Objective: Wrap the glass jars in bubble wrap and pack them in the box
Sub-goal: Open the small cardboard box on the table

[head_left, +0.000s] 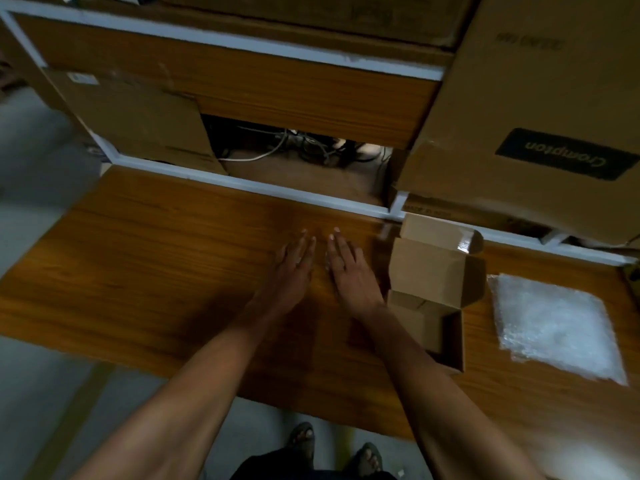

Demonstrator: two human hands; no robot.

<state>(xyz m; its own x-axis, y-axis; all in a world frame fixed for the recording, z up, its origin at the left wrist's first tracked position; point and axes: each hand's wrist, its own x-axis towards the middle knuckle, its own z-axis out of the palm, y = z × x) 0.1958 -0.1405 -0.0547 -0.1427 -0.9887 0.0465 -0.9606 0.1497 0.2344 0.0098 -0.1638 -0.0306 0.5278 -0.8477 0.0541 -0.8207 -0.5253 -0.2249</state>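
Observation:
My left hand (289, 268) and my right hand (348, 268) lie side by side over the middle of the wooden table (156, 271), fingers straight and pointing away from me, holding nothing. Just right of my right hand stands a small open cardboard box (434, 299) with its lid flap up; its inside looks dark and I cannot tell what it holds. A flat sheet of bubble wrap (554, 323) lies on the table to the right of the box. No glass jar is visible.
A large cardboard carton marked Crompton (540, 109) stands behind the box at the right. More cartons (138, 119) lean at the back left against a wood panel. Cables (298, 143) lie in a gap behind the table. My sandalled feet (332, 448) show below the table edge.

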